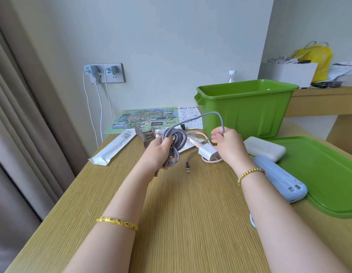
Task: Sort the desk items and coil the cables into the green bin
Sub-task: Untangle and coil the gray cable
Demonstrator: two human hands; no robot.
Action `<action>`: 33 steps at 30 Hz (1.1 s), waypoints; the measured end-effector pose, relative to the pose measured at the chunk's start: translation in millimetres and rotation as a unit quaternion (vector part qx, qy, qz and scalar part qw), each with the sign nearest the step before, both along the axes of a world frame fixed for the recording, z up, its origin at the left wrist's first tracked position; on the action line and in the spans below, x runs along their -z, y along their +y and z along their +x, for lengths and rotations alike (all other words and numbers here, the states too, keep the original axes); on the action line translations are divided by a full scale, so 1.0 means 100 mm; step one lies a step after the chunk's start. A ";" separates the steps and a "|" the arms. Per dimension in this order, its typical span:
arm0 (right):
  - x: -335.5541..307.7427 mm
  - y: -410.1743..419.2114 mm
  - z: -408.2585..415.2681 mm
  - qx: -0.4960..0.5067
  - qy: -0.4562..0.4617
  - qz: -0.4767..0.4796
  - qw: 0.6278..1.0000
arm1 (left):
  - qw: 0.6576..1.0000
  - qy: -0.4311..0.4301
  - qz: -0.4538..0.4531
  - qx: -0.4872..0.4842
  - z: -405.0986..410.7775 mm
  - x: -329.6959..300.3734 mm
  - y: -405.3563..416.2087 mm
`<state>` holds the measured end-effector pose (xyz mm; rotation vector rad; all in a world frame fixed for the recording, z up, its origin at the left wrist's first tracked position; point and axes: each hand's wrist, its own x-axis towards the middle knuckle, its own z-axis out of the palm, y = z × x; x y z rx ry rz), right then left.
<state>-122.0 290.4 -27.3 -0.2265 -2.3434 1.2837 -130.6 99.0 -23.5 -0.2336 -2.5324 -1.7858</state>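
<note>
Fingers [167, 141] of the left hand [158, 152]: curled round a bundle of grey braided cable [174, 138], loops gathered and held above the desk [181, 203]. Right hand [225, 141]: fingers pinched on the free run of the same cable, which arches up between the hands. Loose plug end [188, 169]: lies on the desk below.

Step in hand, judged: winding. Best done by feeding each turn evenly onto the bundle, loops matched, slack kept taut.

Pose: both forearms extended forward, hands raised, just apart.

Green bin [246, 107]: open, behind the right hand; lid [324, 174] flat at right. White charger [207, 152] and pink cable [196, 134]: unsorted.
</note>
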 end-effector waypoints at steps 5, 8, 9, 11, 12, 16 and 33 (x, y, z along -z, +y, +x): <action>-0.06 -0.05 0.05 -0.029 0.070 -0.025 0.997 | 1.000 -0.023 0.001 0.015 0.02 0.03 0.01; -0.07 -0.05 0.09 -0.066 0.083 -0.025 0.994 | 0.998 -0.035 -0.025 0.036 0.04 0.03 0.01; -0.07 -0.05 0.10 -0.076 0.078 -0.019 0.994 | 0.998 -0.034 -0.033 0.040 0.04 0.04 0.02; -0.07 -0.04 0.11 -0.089 0.069 -0.008 0.994 | 0.998 -0.034 -0.030 0.044 0.03 0.05 0.02; -0.08 -0.05 0.11 -0.096 0.070 -0.008 0.993 | 0.998 -0.035 -0.023 0.044 0.02 0.06 0.02; -0.18 -0.13 0.16 -0.121 0.128 -0.014 0.984 | 0.998 -0.050 -0.007 0.023 -0.01 0.07 0.00; -0.27 -0.15 0.22 -0.143 0.168 -0.009 0.975 | 0.979 -0.073 -0.128 0.143 0.10 0.05 0.00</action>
